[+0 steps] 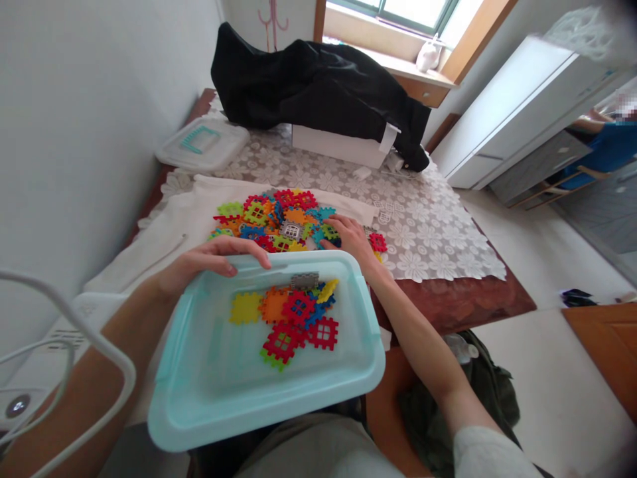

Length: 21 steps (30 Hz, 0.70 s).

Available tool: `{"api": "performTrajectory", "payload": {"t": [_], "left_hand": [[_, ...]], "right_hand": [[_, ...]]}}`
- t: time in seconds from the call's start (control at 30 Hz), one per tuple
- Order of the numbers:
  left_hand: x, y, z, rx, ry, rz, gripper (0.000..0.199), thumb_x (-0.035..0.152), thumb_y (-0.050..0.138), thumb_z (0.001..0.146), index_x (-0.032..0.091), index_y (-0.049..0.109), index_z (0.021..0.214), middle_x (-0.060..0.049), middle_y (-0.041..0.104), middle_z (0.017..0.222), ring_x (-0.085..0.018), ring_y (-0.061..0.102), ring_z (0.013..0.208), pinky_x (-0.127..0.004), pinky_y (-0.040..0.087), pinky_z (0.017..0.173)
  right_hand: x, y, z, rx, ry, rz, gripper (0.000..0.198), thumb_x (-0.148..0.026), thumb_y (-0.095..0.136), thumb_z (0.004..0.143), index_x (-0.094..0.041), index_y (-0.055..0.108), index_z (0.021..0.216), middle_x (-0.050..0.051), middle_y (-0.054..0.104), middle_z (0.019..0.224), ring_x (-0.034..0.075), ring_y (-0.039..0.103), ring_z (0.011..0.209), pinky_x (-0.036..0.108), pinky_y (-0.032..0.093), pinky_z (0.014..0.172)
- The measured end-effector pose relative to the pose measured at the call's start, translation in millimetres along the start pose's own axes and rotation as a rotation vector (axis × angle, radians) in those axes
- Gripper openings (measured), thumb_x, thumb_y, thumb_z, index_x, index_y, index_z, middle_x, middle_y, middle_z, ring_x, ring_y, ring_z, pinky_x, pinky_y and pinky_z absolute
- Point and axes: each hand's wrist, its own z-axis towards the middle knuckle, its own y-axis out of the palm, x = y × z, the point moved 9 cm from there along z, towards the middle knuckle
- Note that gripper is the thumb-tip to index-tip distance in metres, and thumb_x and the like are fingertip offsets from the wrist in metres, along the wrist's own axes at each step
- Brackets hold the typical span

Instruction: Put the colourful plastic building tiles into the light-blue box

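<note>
Right hand rests, fingers spread flat, on tile pile just beyond bin; grip unclear. Left hand curls over bin's far rim.

arms: bare forearms | right sleeve: short, white | trousers: grey-beige

A plain white wall runs along my left, and daylight comes through the window with its wooden sill straight ahead of me. A white cabinet stands to my right on the pale tiled floor, where a dark bag lies close by.
</note>
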Motion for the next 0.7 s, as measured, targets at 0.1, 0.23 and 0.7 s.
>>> {"api": "performTrajectory", "payload": {"t": [0.1, 0.23, 0.7], "left_hand": [[0, 0, 0, -0.004, 0.008, 0.000, 0.030, 0.024, 0.085, 0.074, 0.019, 0.092, 0.103, -0.011, 0.084, 0.119, -0.034, 0.076, 0.111, -0.034, 0.058, 0.102], [1, 0, 0, -0.001, 0.018, -0.006, 0.030, 0.022, 0.084, 0.074, 0.019, 0.092, 0.102, -0.010, 0.084, 0.119, -0.033, 0.075, 0.112, -0.032, 0.057, 0.102], [2, 1, -1, -0.001, 0.007, -0.004, 0.029, 0.022, 0.084, 0.074, 0.019, 0.092, 0.102, -0.010, 0.085, 0.119, -0.034, 0.076, 0.112, -0.034, 0.058, 0.103]], "right_hand": [[2, 1, 0, -0.005, 0.018, 0.017, 0.036, -0.030, 0.081, 0.100, -0.024, 0.081, 0.136, 0.014, 0.079, 0.145, 0.035, 0.072, 0.133, 0.055, 0.054, 0.121], [5, -8, 2, 0.070, 0.029, 0.088, 0.028, -0.019, 0.071, 0.100, -0.024, 0.081, 0.125, 0.010, 0.083, 0.127, 0.029, 0.076, 0.119, 0.047, 0.058, 0.111], [5, -5, 1, -0.021, 0.025, -0.026, 0.020, -0.024, 0.076, 0.099, -0.024, 0.083, 0.118, 0.010, 0.083, 0.121, 0.032, 0.074, 0.116, 0.049, 0.058, 0.110]]}}
